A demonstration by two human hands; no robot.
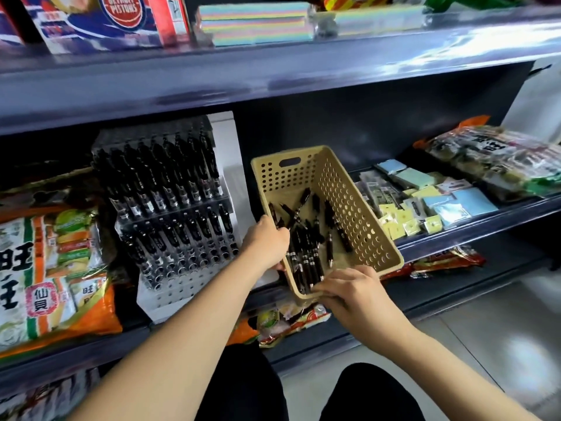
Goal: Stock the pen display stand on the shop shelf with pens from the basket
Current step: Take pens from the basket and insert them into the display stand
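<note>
Here, left hand (267,242), right hand (356,294) on basket (349,202).

bright, even indoor light falls from above. white glare streaks along the glossy front of the upper shelf (455,47), and a soft bright patch shines on the floor tiles (522,354) at lower right. the back panel (379,123) under that shelf lies in deep shadow. the wide lens bows shelf lines near the edges. the boxes (91,22) on top are smeared and soft. my left hand (267,241) and right hand (352,287), gripping the basket (358,208), look fairly sharp.
</note>
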